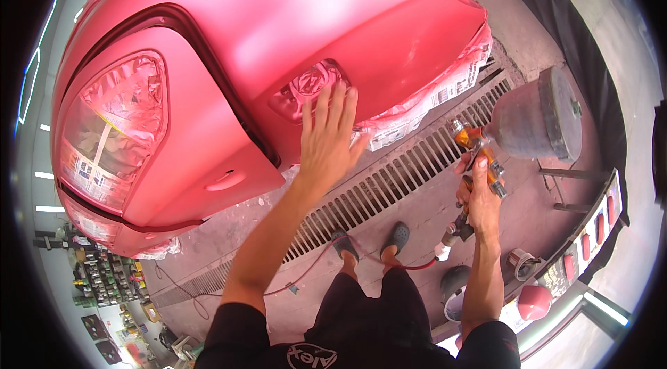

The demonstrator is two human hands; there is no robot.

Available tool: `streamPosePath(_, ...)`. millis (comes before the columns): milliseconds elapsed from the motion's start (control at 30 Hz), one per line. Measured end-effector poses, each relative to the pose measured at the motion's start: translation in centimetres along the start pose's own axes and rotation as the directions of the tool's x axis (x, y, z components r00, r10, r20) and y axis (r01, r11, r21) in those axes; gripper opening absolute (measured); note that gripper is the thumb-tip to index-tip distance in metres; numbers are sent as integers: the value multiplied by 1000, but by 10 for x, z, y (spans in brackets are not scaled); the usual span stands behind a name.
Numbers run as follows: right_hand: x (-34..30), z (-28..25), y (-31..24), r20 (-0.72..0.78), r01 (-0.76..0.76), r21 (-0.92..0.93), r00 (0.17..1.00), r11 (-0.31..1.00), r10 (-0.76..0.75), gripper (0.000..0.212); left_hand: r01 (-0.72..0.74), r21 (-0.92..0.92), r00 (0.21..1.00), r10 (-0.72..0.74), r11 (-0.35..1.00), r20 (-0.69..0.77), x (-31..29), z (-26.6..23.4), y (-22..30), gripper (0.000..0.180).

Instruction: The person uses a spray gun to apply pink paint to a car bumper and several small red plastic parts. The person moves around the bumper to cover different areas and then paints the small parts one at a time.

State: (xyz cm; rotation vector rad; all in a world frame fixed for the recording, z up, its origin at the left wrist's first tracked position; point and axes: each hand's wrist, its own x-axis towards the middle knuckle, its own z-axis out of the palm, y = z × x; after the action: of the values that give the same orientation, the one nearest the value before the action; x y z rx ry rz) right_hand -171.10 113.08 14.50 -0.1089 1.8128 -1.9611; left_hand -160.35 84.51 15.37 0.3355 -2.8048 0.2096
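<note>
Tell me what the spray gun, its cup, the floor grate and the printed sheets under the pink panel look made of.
Spray gun: likely metal, glossy, partly orange, with bright glints.
Cup: probably plastic, cloudy and stained, as it looks see-through.
Floor grate: perhaps metal, dull, judging by its thin, even bars.
Printed sheets: apparently paper, matte, by their creases.

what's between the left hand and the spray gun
Just air from left hand to spray gun; behind it, the head view shows masking paper and floor grate.
</note>
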Motion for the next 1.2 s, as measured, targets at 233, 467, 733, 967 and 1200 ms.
streamPosePath(233, -26, -33, 13, -26, 45, -27, 999, 999, -46, 54, -45, 369, 989, 93, 928, -111, 157, 24, -61, 83)
streamPosePath(467, -32, -51, 21, -72, -17, -29, 997, 999, 15, 56, -95, 386, 986, 139, 918, -88, 128, 39, -68, 75)
streamPosePath(733, -31, -57, 28, -92, -22, -60, 996, 998, 16, 57, -74, 416, 976, 151, 906, -155, 154, 35, -68, 72)
streamPosePath(967, -34, -62, 27, -79, -17, -63, 997, 998, 12, 60, -74, 391, 972, 154, 917, -176, 146, 33, -70, 69)
streamPosePath(1200, -38, -63, 32, -48, 6, -112, 999, 994, -12, 59, -106, 307, 963, 175, 946, -205, 122, 30, -62, 52)
